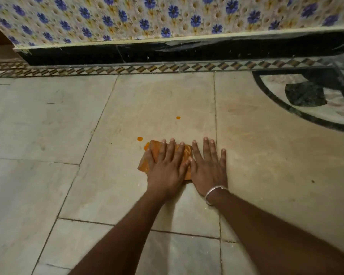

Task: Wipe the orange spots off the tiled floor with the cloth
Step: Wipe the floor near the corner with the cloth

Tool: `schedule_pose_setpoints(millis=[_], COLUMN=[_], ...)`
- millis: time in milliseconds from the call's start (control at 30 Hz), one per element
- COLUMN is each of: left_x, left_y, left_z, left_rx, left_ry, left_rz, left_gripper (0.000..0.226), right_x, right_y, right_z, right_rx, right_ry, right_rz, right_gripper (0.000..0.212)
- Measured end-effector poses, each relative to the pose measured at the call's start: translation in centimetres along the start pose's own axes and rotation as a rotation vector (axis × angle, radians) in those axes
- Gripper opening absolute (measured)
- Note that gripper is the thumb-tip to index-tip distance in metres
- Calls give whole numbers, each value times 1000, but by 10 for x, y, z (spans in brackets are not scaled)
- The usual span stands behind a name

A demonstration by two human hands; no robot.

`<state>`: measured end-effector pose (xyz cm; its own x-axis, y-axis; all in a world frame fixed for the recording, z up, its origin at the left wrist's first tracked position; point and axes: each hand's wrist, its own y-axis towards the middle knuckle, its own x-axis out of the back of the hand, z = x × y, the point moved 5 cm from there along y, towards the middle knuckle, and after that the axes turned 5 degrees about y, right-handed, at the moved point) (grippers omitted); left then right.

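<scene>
Reaching down with both forearms from the near edge: left hand [166,165] pressing flat on the folded orange cloth [187,153], fingers [172,147] spread wide, gripping nothing; right hand [209,167] bracing flat on the tiled floor [68,120], just beside. Wiping mid-task, apparently. Needing next a push forward-left over the near spot [140,138], then the far spot [178,117].

Blue-flowered wall tiles [167,16]; black skirting [187,50], chequered border strip [147,68], dark curved inlay [306,94]
</scene>
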<state>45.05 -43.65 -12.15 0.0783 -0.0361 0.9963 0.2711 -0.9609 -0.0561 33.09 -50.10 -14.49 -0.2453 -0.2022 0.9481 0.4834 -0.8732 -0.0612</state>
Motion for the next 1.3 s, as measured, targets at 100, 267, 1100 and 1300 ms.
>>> schedule_pose_setpoints(millis=[100, 267, 1100, 1300], left_x=[-17, -10, -14, -15], left_y=[13, 54, 13, 33], left_z=[0, 27, 71, 15], left_rx=[-28, -65, 534, 284], left_ry=[54, 60, -47, 15], left_rz=[-18, -31, -60, -1], left_gripper=[65, 66, 72, 74], right_x=[-5, -3, -5, -5], right_y=[4, 1, 0, 2], right_z=[-3, -1, 0, -1], right_rx=[-19, -9, -25, -18], right_ry=[-9, -9, -17, -37], right_rz=[-58, -80, -118, -106], right_gripper=[61, 63, 62, 63])
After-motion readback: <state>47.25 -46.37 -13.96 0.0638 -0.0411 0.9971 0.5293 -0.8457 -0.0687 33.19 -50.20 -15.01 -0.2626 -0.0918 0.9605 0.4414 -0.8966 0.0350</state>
